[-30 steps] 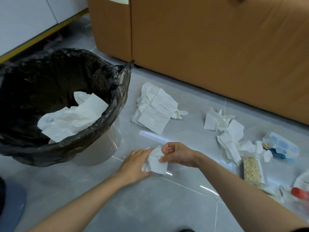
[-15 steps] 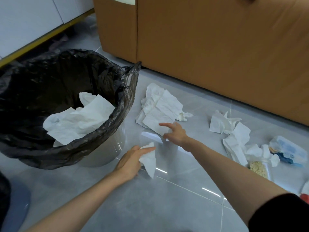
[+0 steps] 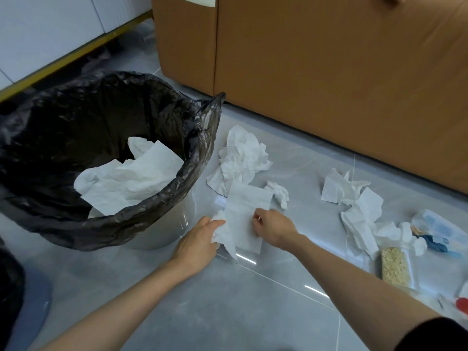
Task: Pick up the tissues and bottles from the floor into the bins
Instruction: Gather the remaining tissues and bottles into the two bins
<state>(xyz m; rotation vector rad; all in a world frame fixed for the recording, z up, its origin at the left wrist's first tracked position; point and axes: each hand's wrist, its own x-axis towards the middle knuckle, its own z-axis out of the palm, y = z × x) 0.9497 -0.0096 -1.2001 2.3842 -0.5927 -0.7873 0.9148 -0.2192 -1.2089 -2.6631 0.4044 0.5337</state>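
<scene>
My left hand (image 3: 196, 241) clutches a crumpled white tissue (image 3: 222, 233) just above the floor, right of the bin. My right hand (image 3: 272, 228) pinches the edge of a flat white tissue sheet (image 3: 243, 214) and holds it next to the left hand. A bin (image 3: 177, 224) lined with a black bag (image 3: 106, 117) stands at the left with white tissues (image 3: 131, 181) inside. More crumpled tissues (image 3: 243, 158) lie behind the hands, and another tissue heap (image 3: 354, 203) lies to the right. A clear bottle with a blue label (image 3: 440, 229) lies at the far right.
A brown cabinet (image 3: 329, 72) runs along the back. A clear packet of grains (image 3: 396, 267) and a red-capped item (image 3: 462, 304) lie on the grey tile floor at the right. A dark round object (image 3: 27, 300) sits at the lower left.
My right hand reached to the tissue pile behind, took a flat sheet and drew it back toward my left hand, which kept its crumpled tissue. The pile behind looks more rumpled.
</scene>
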